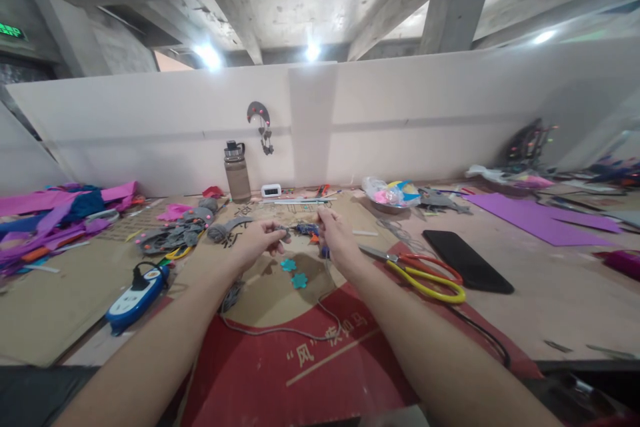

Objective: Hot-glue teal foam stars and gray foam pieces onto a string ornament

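Both my arms reach forward over a cardboard sheet (pixel 280 293) with a red printed area. My left hand (pixel 263 240) is closed in a pinch on a thin grey string or wire (pixel 280 330) that trails down across the cardboard. My right hand (pixel 336 233) is also closed, pinching the same strand beside a small blue and orange piece (pixel 307 230) held between the two hands. Just below the hands lie two teal felt flowers (pixel 294 273) on the cardboard.
Yellow and red scissors (pixel 425 273) and a black phone (pixel 467 252) lie to the right. A blue and white power strip (pixel 135 297) sits at the left. A water bottle (pixel 237 173), small clock (pixel 271 191), felt scraps (pixel 60 217) and purple sheets (pixel 540 217) line the back.
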`<state>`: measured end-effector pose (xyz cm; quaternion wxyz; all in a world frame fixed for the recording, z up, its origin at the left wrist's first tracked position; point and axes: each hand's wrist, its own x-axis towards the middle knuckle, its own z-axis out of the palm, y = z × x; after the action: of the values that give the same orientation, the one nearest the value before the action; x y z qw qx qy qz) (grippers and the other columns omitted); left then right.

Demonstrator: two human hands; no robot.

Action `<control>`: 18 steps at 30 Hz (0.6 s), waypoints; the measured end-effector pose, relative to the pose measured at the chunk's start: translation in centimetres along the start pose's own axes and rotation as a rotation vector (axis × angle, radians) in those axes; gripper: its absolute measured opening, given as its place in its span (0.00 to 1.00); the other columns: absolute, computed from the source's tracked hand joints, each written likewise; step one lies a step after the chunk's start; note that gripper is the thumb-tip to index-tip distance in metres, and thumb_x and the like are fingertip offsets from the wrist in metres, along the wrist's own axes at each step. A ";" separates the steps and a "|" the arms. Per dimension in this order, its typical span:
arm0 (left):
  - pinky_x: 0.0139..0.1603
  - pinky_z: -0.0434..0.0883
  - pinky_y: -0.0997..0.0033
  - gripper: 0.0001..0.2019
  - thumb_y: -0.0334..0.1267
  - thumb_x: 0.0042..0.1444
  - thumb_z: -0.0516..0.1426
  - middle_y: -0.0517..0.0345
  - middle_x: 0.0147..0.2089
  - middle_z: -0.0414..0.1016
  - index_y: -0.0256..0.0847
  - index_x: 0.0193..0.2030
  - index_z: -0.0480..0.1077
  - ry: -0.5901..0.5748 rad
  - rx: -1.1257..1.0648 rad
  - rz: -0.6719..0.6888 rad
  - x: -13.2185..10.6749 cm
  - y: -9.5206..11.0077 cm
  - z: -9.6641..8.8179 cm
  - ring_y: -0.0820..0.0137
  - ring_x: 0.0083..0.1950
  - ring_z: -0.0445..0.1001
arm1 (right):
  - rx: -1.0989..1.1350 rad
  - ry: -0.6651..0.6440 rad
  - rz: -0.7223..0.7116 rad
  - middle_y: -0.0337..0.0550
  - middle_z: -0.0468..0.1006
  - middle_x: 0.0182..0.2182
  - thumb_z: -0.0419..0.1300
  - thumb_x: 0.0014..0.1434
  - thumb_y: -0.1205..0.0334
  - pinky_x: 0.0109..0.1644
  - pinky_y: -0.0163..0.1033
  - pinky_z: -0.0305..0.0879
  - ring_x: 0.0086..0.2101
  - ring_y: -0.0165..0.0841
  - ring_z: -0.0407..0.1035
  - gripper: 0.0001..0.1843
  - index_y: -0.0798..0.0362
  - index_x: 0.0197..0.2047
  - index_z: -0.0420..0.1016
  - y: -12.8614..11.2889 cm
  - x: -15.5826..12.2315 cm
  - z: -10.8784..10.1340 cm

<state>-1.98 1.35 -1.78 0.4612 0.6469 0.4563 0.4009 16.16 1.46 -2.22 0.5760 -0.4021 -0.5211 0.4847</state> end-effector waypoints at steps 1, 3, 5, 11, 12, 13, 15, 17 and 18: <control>0.19 0.61 0.77 0.13 0.44 0.46 0.59 0.53 0.31 0.75 0.36 0.31 0.68 0.018 -0.007 0.014 0.1 0.0 -0.1 0.77 0.21 0.67 | -0.002 -0.009 0.006 0.28 0.48 0.13 0.50 0.53 0.43 0.16 0.31 0.40 0.13 0.23 0.42 0.20 0.51 0.23 0.60 0.0 -0.2 0.2; 0.18 0.59 0.78 0.12 0.44 0.47 0.59 0.55 0.30 0.73 0.35 0.32 0.67 0.063 -0.012 0.055 0.1 0.0 -0.5 0.79 0.19 0.64 | -0.058 -0.074 0.020 0.28 0.48 0.12 0.51 0.53 0.45 0.17 0.31 0.39 0.13 0.23 0.41 0.19 0.52 0.21 0.62 0.0 -0.7 0.6; 0.19 0.58 0.78 0.12 0.43 0.47 0.58 0.57 0.28 0.71 0.35 0.32 0.67 0.096 -0.015 0.095 0.1 0.0 -0.8 0.80 0.19 0.62 | -0.180 -0.168 0.008 0.29 0.50 0.12 0.53 0.52 0.49 0.18 0.31 0.40 0.14 0.23 0.44 0.17 0.52 0.22 0.67 0.2 -1.1 1.0; 0.20 0.56 0.78 0.13 0.44 0.45 0.60 0.65 0.23 0.64 0.36 0.31 0.67 0.103 -0.054 0.129 0.2 0.1 -1.1 0.80 0.19 0.58 | -0.270 -0.128 -0.153 0.34 0.64 0.18 0.57 0.49 0.55 0.27 0.32 0.51 0.22 0.26 0.56 0.11 0.54 0.24 0.72 0.6 -1.2 1.4; 0.20 0.55 0.78 0.13 0.44 0.44 0.60 0.65 0.22 0.62 0.37 0.30 0.66 0.099 -0.065 0.122 0.2 0.2 -0.9 0.80 0.19 0.58 | -0.241 -0.092 -0.146 0.34 0.64 0.19 0.57 0.48 0.54 0.27 0.33 0.51 0.22 0.26 0.56 0.12 0.54 0.26 0.72 0.6 -1.1 1.4; 0.20 0.55 0.78 0.13 0.44 0.44 0.60 0.66 0.22 0.62 0.37 0.29 0.66 0.090 -0.071 0.114 0.1 0.3 -0.8 0.80 0.19 0.57 | -0.210 -0.063 -0.131 0.34 0.64 0.19 0.58 0.48 0.53 0.26 0.33 0.51 0.22 0.26 0.55 0.12 0.54 0.27 0.71 0.6 -1.0 1.3; 0.20 0.55 0.77 0.13 0.44 0.44 0.60 0.66 0.21 0.60 0.37 0.28 0.66 0.058 -0.071 0.098 -0.1 0.5 -0.4 0.80 0.19 0.57 | -0.138 -0.028 -0.096 0.32 0.61 0.17 0.58 0.47 0.51 0.23 0.32 0.48 0.19 0.25 0.52 0.13 0.53 0.30 0.71 0.4 -1.0 1.2; 0.21 0.54 0.77 0.13 0.45 0.44 0.60 0.66 0.20 0.59 0.37 0.28 0.66 0.022 -0.061 0.090 -0.3 0.6 0.0 0.79 0.20 0.57 | -0.071 -0.013 -0.074 0.30 0.59 0.16 0.59 0.46 0.51 0.22 0.32 0.46 0.18 0.24 0.49 0.14 0.53 0.31 0.70 0.3 -1.0 1.1; 0.21 0.54 0.77 0.13 0.45 0.44 0.60 0.66 0.20 0.59 0.37 0.27 0.67 0.007 -0.052 0.089 -0.4 0.6 0.2 0.79 0.20 0.57 | -0.050 -0.008 -0.064 0.29 0.58 0.16 0.60 0.46 0.51 0.21 0.32 0.45 0.17 0.23 0.48 0.14 0.52 0.32 0.69 0.3 -1.0 1.1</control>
<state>-1.75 0.83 -1.27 0.4579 0.6529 0.4179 0.4352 15.04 0.47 -2.56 0.5789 -0.3974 -0.5480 0.4545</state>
